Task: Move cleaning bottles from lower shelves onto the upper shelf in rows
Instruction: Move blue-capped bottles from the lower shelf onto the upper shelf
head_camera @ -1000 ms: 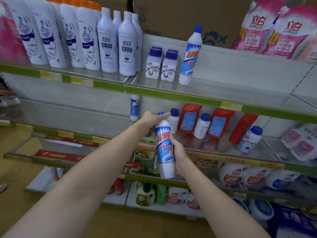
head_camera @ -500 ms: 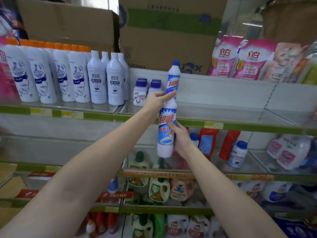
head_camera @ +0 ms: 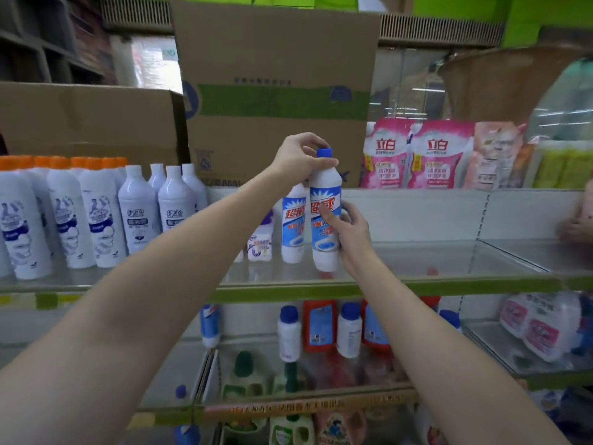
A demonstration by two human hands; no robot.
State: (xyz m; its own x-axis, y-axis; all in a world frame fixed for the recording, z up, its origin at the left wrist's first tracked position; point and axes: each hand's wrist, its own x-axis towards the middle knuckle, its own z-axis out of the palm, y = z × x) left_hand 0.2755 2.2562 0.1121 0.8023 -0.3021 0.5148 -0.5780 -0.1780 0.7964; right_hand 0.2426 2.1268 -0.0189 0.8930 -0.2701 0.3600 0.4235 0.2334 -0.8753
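Both hands hold a white bottle [head_camera: 324, 216] with a blue cap and blue label, upright at the upper shelf [head_camera: 401, 285], its base at or just above the glass. The left hand [head_camera: 301, 157] curls its fingers around the neck below the cap; the right hand [head_camera: 351, 234] wraps the lower body, index finger across the label. A matching bottle [head_camera: 292, 223] stands just beside it, left.

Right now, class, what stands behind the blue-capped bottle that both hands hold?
Just behind the held bottle stands a matching bottle on the upper shelf. The left hand hides its cap; the shelf's white back panel lies beyond.
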